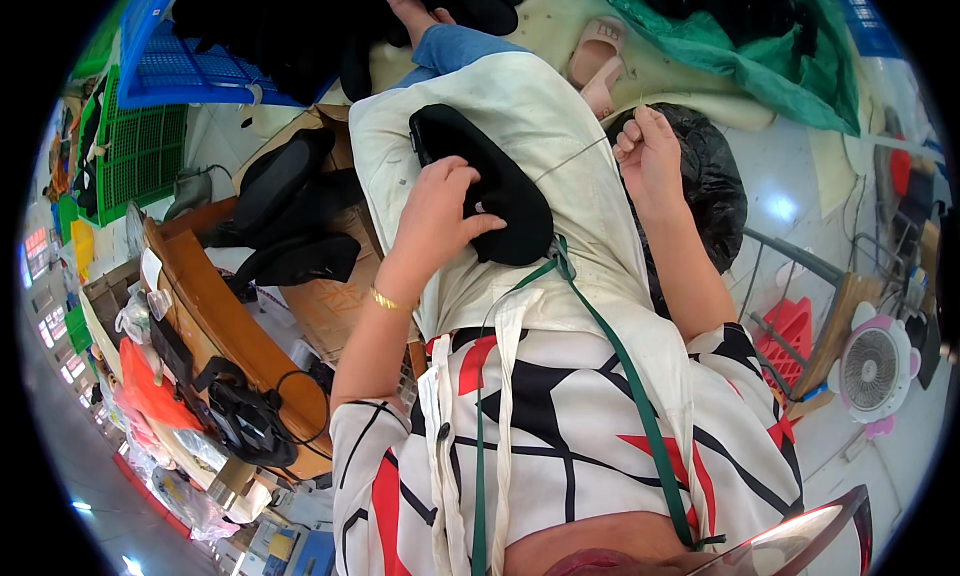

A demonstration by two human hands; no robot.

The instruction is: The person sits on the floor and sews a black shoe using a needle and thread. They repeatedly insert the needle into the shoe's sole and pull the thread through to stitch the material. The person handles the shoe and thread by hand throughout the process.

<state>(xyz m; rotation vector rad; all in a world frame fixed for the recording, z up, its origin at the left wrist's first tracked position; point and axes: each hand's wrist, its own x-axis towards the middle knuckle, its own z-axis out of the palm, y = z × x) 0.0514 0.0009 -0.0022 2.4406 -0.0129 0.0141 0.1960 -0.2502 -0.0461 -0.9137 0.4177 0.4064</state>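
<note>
My left hand (440, 206) lies over the black shoe-shaped piece (518, 204) on my lap, thumb reaching across its near part and fingers bent over the side edge. The thumb and index finger stand apart, with black material showing between them; whether the hidden fingertips clamp it, I can't tell. My right hand (650, 156) is up and well apart, out to the right and a little farther from my body, its thumb and index finger pinched together, the other fingers curled.

A thin thread (578, 159) runs taut between the right hand and the right side of the piece. Something fine sticks up past that pinch, too thin for me to name.

The piece's long axis slants: one end lies beyond my left fingertips, the other comes back toward me and to the right of my left thumb. So the left hand is the nearer one, touching it, while the right is joined to it only by the thread.

Under the piece spreads my cream apron (560, 106). Left of my left hand sit more black pieces (285, 191); just beyond my right forearm is a black plastic bag (712, 166), and farther past my right hand, pink sandals (597, 56).
</note>
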